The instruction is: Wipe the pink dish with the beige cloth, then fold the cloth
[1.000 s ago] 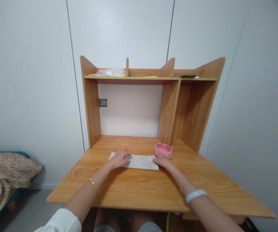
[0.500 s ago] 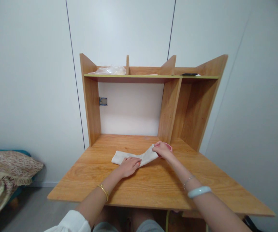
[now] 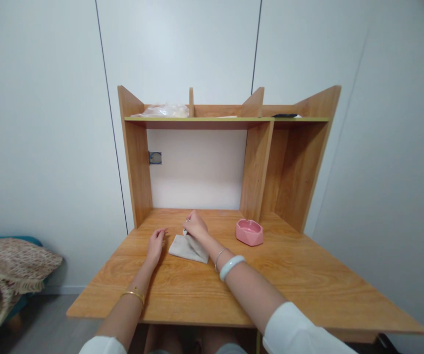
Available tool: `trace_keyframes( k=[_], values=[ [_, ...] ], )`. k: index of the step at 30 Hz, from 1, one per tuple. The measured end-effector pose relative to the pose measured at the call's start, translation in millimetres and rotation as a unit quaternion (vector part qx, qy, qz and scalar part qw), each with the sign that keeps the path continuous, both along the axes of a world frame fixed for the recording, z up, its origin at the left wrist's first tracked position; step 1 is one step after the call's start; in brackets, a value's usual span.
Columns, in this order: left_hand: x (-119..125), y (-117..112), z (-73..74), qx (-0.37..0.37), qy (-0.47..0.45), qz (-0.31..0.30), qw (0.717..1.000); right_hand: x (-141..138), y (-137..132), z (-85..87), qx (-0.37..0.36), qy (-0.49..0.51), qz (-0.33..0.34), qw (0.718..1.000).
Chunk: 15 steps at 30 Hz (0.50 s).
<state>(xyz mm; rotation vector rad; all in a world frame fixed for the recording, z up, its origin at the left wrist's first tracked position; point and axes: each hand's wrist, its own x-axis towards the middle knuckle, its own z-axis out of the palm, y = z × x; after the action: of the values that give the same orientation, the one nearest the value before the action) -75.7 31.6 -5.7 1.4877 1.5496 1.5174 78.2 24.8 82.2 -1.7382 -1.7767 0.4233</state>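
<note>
A small off-white cloth [image 3: 188, 248] lies folded on the wooden desk [image 3: 289, 275], left of centre. My right hand [image 3: 196, 225] reaches across to its far edge, fingers pinched on the cloth's corner. My left hand [image 3: 155, 245] rests on the desk just left of the cloth, fingers stretched out and apart, holding nothing. A pink ashtray [image 3: 249, 232] stands to the right of the cloth, apart from both hands.
The desk has a wooden hutch [image 3: 138, 162] with upright dividers and a top shelf holding a clear plastic bag [image 3: 165, 110] and a dark flat object [image 3: 286, 116]. A bed with a patterned blanket [image 3: 9, 260] sits at the lower left. White wall panels stand behind.
My right hand has carried the cloth's right end over to the left, folding it in half. My left hand has slid off the cloth to its left side. The ashtray is uncovered again.
</note>
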Motion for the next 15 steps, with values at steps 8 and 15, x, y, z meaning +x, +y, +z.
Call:
trace_keyframes(
  k=[8,15],
  values=[
    [-4.8,4.1,-6.4,0.03,-0.04,-0.013,0.999,-24.1,-8.4,-35.0,-0.02,0.025,0.073,0.997],
    [2.7,2.8,-6.1,0.045,-0.043,-0.059,0.996,44.0,-1.8,-38.2,-0.056,0.03,-0.007,0.998]
  ],
)
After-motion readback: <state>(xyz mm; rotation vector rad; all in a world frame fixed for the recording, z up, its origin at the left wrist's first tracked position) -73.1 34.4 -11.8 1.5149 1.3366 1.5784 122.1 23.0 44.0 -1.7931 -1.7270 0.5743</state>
